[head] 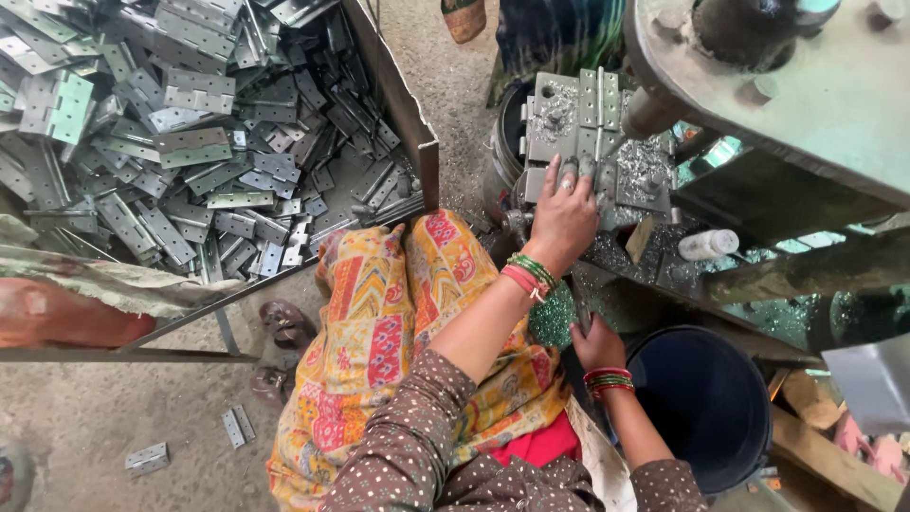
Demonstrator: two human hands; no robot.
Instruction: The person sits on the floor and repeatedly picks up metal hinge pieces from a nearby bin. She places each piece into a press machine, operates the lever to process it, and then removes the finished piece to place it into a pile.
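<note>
**A hand on a hinge, close under the machine**

The fingers (569,173) of the left hand (561,220) are spread a little and press down on a flat grey metal hinge (590,112) with rows of small holes. They lie on top of it and do not wrap around it. The hinge sits in a grey metal holding block (637,180) on the machine's surface, with bright metal chips all over it.

The right hand (597,343) is low, next to a dark blue plastic bucket (706,403). Its fingers are curled tight around a thin dark handle (583,315). I cannot tell what the handle belongs to.

What could go wrong, I think: the heavy grey round machine part (806,85) hangs right above and beside the left hand. If it came down while the fingers were on the hinge, they could get pinched. The chips and hinge edges look sharp and could cut bare skin.

There is little room. The block, the machine part and a small white bottle (709,244) crowd the left hand. The person's lap is wrapped in a bright orange patterned cloth (393,313). To the left, a big metal tray (417,142) holds a pile of many grey hinges (180,133). A few lie on the dusty floor (95,417).
</note>
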